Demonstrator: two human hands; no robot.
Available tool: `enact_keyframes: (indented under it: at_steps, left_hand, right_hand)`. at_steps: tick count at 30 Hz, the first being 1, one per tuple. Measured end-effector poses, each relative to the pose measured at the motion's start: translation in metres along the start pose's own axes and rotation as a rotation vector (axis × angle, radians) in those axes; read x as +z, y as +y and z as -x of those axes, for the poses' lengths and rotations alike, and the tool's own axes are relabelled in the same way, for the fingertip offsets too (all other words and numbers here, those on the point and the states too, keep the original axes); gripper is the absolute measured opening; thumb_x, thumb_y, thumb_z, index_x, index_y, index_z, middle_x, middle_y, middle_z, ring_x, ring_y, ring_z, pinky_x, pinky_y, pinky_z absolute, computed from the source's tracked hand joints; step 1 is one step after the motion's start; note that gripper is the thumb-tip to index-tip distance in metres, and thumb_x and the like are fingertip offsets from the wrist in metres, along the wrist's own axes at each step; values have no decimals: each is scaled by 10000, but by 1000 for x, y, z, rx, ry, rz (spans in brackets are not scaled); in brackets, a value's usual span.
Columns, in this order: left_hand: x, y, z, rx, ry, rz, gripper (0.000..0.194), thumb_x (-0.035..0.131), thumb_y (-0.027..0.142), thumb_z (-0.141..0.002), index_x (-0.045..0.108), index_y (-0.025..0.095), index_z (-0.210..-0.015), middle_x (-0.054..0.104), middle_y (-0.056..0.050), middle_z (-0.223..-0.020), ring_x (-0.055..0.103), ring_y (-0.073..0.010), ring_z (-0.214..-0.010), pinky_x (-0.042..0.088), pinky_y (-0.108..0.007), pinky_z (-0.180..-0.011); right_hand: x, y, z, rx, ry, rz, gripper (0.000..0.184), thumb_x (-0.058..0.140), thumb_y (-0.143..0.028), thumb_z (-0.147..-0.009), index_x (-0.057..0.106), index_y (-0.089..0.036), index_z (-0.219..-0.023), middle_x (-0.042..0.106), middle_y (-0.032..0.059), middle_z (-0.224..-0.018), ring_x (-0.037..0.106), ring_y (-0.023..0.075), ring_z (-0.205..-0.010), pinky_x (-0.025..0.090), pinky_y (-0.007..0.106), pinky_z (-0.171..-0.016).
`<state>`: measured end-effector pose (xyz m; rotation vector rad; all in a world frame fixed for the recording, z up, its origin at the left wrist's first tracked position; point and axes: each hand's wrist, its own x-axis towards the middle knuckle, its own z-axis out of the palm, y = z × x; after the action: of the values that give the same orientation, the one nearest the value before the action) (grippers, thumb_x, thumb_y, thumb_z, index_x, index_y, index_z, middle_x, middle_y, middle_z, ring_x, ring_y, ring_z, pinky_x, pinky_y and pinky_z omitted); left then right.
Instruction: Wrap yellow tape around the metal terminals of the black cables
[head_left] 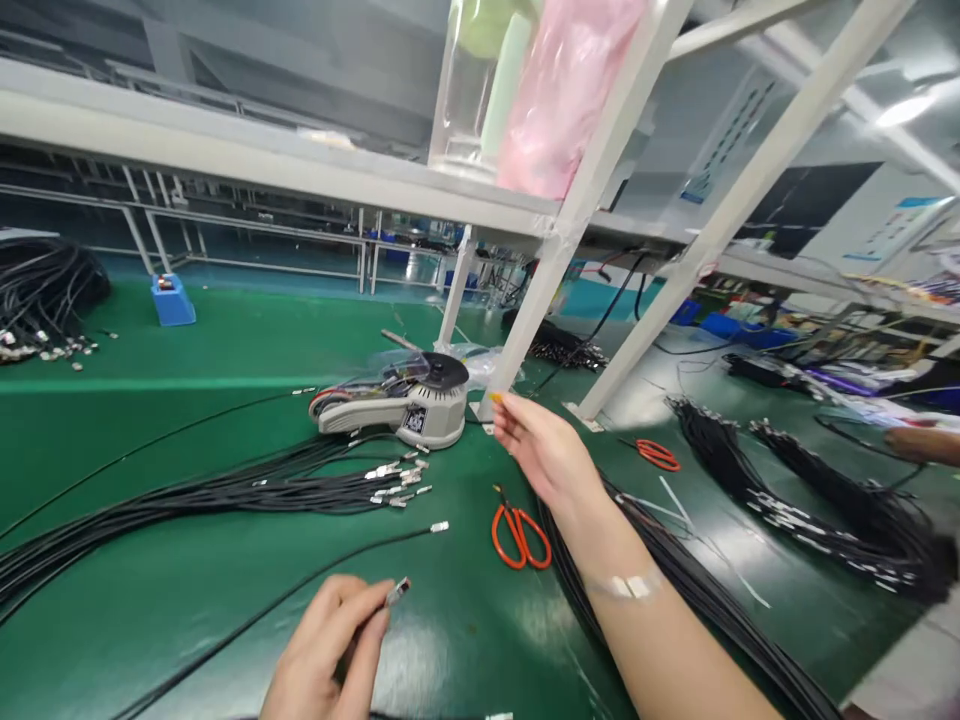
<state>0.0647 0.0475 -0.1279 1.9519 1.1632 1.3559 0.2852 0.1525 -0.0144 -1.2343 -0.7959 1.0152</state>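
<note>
My left hand (326, 645) is closed in a pinch around a small metal-cased cable plug (399, 592), low in the view. My right hand (544, 450) reaches forward, its fingertips closed on a small yellow piece (496, 398) whose kind I cannot make out. Left of that hand stands a grey round tape dispenser (435, 415) with a black disc on top. A single black cable (330, 572) with a silver plug lies between my left hand and a bundle of black cables (285, 495). Orange-handled scissors (519, 535) lie just below my right hand.
More cable bundles (810, 500) lie to the right, with a second orange-handled tool (657, 455). A blue box (173, 300) and a cable heap (49, 290) are at the back left. White shelf posts (540, 300) rise from the green table. Another person's hand (922, 445) shows at right.
</note>
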Motion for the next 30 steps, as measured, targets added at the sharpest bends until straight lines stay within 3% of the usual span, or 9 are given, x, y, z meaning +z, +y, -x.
enact_keyframes:
  at_steps: [4,6,8,11,15,20,24,30]
  left_hand:
    - [-4,18,-2,-153,76,67,154,560,241,-838,642,243,-969,645,-7,-811,642,-120,-723,528,-178,-643]
    - [-1,24,1,-224,106,113,115,571,252,-830,640,231,-920,636,0,-784,636,-118,-687,534,-185,-620]
    - [2,29,6,-249,86,154,90,577,255,-827,643,224,-878,631,3,-772,635,-118,-671,539,-192,-609]
    - [3,34,11,-212,47,206,93,565,234,-837,647,223,-878,630,0,-798,642,-120,-699,543,-197,-625]
    - [2,38,13,-142,68,209,104,552,203,-849,643,218,-894,631,-8,-816,639,-126,-746,540,-206,-661]
    - [0,39,14,-74,72,218,105,538,166,-856,637,195,-871,619,-20,-793,619,-135,-719,534,-235,-645]
    - [-1,38,15,22,74,201,141,516,109,-858,626,196,-844,601,-23,-785,611,-126,-715,528,-215,-607]
    - [-2,42,14,88,72,207,258,482,50,-857,641,236,-941,588,-9,-803,621,-104,-707,545,-173,-574]
  right_hand:
    - [-19,63,136,74,-128,-222,274,746,-343,-716,744,-201,-950,714,105,-998,658,208,-831,568,266,-632]
    - [-16,97,182,70,-146,-277,280,752,-362,-715,746,-250,-972,689,100,-1110,661,235,-893,573,306,-708]
    - [-5,124,206,-5,-102,-321,296,726,-383,-744,721,-303,-1030,640,69,-1213,621,259,-1022,557,338,-796]
    - [14,144,214,-141,-94,-354,319,670,-402,-794,679,-328,-1104,582,44,-1293,562,272,-1128,536,364,-862]
    - [27,149,214,-230,-98,-370,324,603,-359,-852,638,-313,-1172,530,47,-1349,536,278,-1172,530,369,-892]
    - [29,151,218,-176,-85,-430,361,610,-299,-838,619,-306,-1199,559,52,-1318,513,291,-1205,536,374,-895]
    - [31,148,220,-149,-60,-462,358,631,-234,-802,654,-291,-1155,547,45,-1331,582,278,-1123,525,373,-913]
    - [33,147,220,-135,-55,-441,406,586,-161,-803,628,-285,-1188,568,37,-1305,575,245,-1138,511,332,-929]
